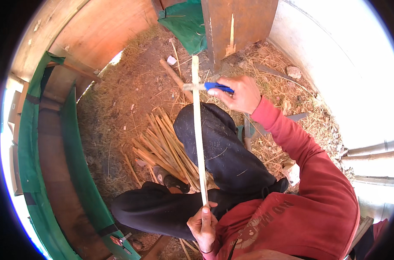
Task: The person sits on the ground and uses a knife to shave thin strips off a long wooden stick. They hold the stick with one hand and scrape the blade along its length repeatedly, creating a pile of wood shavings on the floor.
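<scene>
Pale strip: the long, slim wooden strip (199, 143) is running from near to far in the middle, passing over the dark trousers (218, 143); whether it is touching the knee, I cannot tell.
Left hand: the left hand (203, 227) is holding the strip's near end, the thumb lying along the top and the fingers clamping around it.
Right hand: the right hand (242, 93) is gripping the blue-handled knife (218, 87) toward the far end, its fingers closing around the handle.
Blade: the knife's blade (191, 87) is pointing left and lying across the strip; how deeply it is biting, if at all, I cannot tell.
Strip pile: a loose heap of similar strips (166, 145) is lying on the ground left of the far knee, beside a sandalled foot (166, 178).
Round stick: a thicker stick (175, 78) is lying on the dirt at the far side, its near-right end going behind the strip.
Shaving work: the person is probably trimming or smoothing this one strip, working its far part.
Next stroke: it is likely calling for a firm left hold, a shallow, even blade angle along the grain, and an edge directed clear of the left fingers and the knee.
</scene>
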A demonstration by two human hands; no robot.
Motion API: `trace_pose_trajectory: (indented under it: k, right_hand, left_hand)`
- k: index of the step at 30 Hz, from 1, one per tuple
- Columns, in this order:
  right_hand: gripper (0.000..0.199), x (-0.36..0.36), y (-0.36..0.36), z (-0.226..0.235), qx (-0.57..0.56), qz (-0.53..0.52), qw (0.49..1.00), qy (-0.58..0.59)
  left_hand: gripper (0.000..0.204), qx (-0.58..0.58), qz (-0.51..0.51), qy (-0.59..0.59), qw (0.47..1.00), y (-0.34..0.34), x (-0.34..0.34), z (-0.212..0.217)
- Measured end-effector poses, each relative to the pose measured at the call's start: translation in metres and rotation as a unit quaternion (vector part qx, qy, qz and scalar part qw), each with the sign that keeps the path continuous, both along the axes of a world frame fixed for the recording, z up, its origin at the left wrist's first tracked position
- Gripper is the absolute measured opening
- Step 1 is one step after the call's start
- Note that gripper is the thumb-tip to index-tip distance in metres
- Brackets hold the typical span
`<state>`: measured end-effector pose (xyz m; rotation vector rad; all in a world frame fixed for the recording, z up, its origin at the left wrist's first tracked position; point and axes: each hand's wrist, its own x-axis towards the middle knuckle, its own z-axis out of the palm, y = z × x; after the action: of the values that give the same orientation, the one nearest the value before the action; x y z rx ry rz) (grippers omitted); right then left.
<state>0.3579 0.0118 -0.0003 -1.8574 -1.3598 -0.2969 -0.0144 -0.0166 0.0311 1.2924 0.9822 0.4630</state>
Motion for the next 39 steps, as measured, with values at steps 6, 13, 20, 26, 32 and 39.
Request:
trace_pose_trajectory:
  k: [6, 13, 20, 26, 32, 39]
  right_hand:
    - [0.045, 0.007, 0.005, 0.0, 0.043, 0.015, 0.996, -0.074]
    - [0.05, 0.105, 0.002, -0.016, -0.09, -0.333, 0.937, 0.057]
    - [0.048, 0.035, -0.012, 0.012, -0.007, -0.003, 0.989, 0.147]
    - [0.039, 0.023, -0.006, -0.013, -0.068, 0.024, 0.992, 0.099]
    - [0.036, 0.033, 0.012, -0.012, 0.032, -0.054, 0.998, 0.006]
    - [0.031, 0.025, 0.013, -0.02, 0.061, 0.045, 0.996, 0.037]
  left_hand:
    - [0.039, -0.012, -0.006, -0.011, 1.0, 0.003, 0.003, -0.001]
    - [0.039, -0.022, -0.022, 0.011, 0.999, -0.001, -0.01, -0.004]
    - [0.05, -0.057, -0.049, -0.004, 0.997, 0.005, -0.005, -0.005]
    - [0.054, -0.09, -0.045, -0.025, 0.995, 0.002, -0.007, -0.009]
    - [0.055, -0.242, -0.055, -0.088, 0.965, 0.01, -0.01, -0.013]
    - [0.056, -0.379, -0.075, -0.224, 0.895, 0.017, -0.022, -0.032]
